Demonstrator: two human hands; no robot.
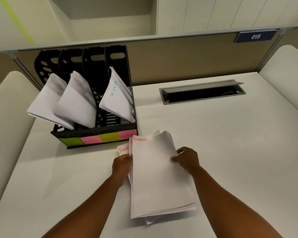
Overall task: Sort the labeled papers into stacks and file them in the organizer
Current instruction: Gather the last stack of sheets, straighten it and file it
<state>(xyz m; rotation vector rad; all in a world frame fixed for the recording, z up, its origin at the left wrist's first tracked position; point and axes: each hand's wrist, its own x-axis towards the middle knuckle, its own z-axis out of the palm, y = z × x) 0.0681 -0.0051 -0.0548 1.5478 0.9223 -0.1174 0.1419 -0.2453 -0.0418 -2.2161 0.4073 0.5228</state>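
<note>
A stack of white papers (158, 177) marked FINANCE in red lies at the middle of the white desk (230, 152). My left hand (121, 166) grips its left edge and my right hand (186, 158) grips its right edge. One more FINANCE sheet (123, 149) pokes out from under the left side. A black four-slot organizer (96, 133) stands at the back left with green and pink labels along its front. Three of its slots hold leaning paper bundles: the first (45, 102), the second (77, 102) and the fourth (117, 97). The third slot holds none.
A grey cable hatch (201, 91) stands open in the desk at the back right. A partition wall with a blue 015 sign (255, 36) runs behind the desk. Pale chair backs sit at the left (9, 103) and right (286, 73).
</note>
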